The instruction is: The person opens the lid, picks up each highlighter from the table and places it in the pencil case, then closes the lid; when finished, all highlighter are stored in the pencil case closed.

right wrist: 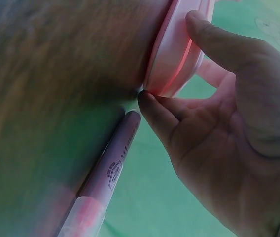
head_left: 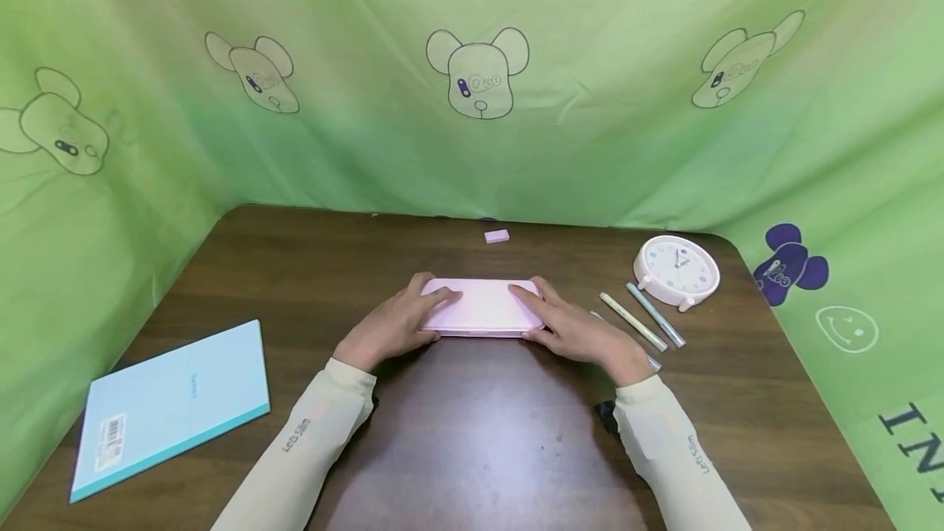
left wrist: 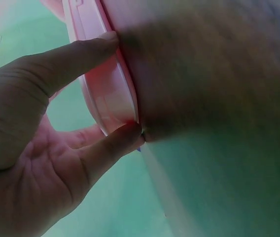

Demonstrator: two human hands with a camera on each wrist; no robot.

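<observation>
A pink pencil case (head_left: 483,306) with a smooth lid lies flat on the table, its long side facing me. My left hand (head_left: 398,318) grips its left end, thumb on the near side and one finger over the lid. At the other end my right hand (head_left: 578,324) holds it the same way. In the left wrist view the left thumb (left wrist: 76,57) presses against the rounded end of the case (left wrist: 111,91). The right wrist view shows the right thumb (right wrist: 224,42) on the case's side (right wrist: 172,54), with a pen (right wrist: 115,158) lying close to the fingertips.
A light blue notebook (head_left: 177,404) lies at the left. Beyond the case sits a small pink eraser (head_left: 496,236). To the right are a pale yellow pen (head_left: 633,321), a grey-blue pen (head_left: 655,315) and a round white clock (head_left: 677,270). Green curtains (head_left: 472,162) surround the table.
</observation>
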